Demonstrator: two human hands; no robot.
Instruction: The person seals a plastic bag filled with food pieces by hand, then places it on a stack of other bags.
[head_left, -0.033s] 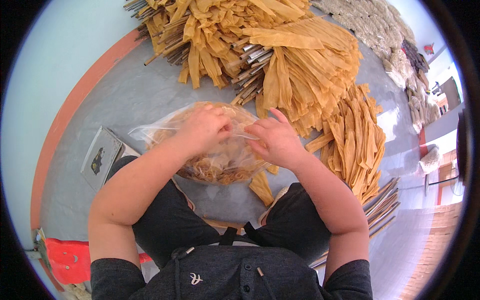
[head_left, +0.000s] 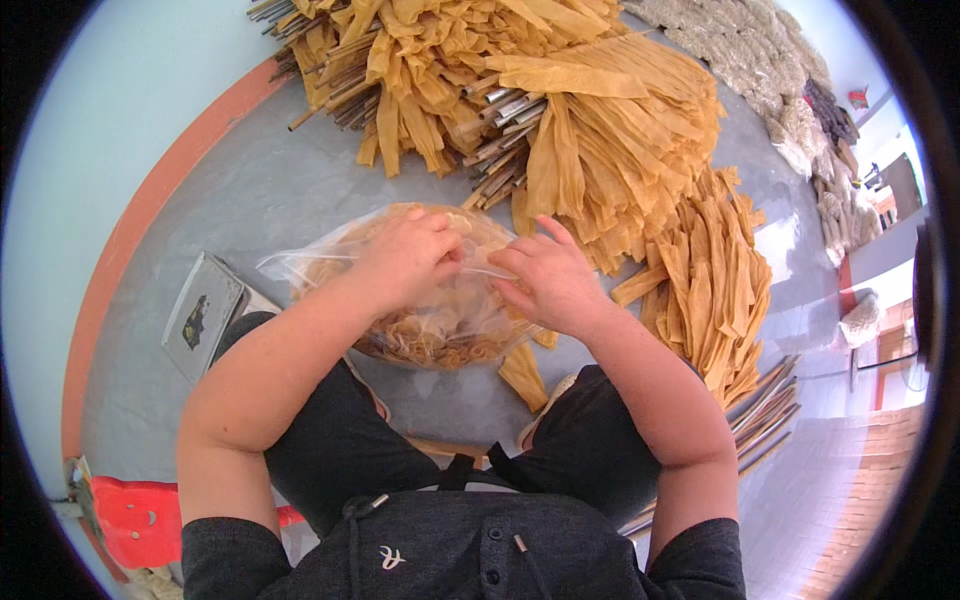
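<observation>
In front of my feet lies a clear plastic bag point(head_left: 440, 330), filled with curled amber-brown pieces that show through its film. My left hand point(head_left: 412, 252) is closed at the top of the bag, its curled fingertips pinching the plastic. Just to its right, my right hand point(head_left: 552, 275) pinches the bag's edge between thumb and fingers, with the little-finger side raised. A small gap parts the two hands. Flat amber dried strips point(head_left: 524, 375) lie on the floor by the bag's lower right side.
Large heaps of amber dried sheets point(head_left: 630, 130) on sticks and metal tubes point(head_left: 515, 108) rise beyond the bag, with another pile point(head_left: 712, 285) at right. A flat metal-topped device point(head_left: 205, 312) stands left. A red plastic stool point(head_left: 135, 520) is at lower left, thin sticks point(head_left: 768, 415) lower right.
</observation>
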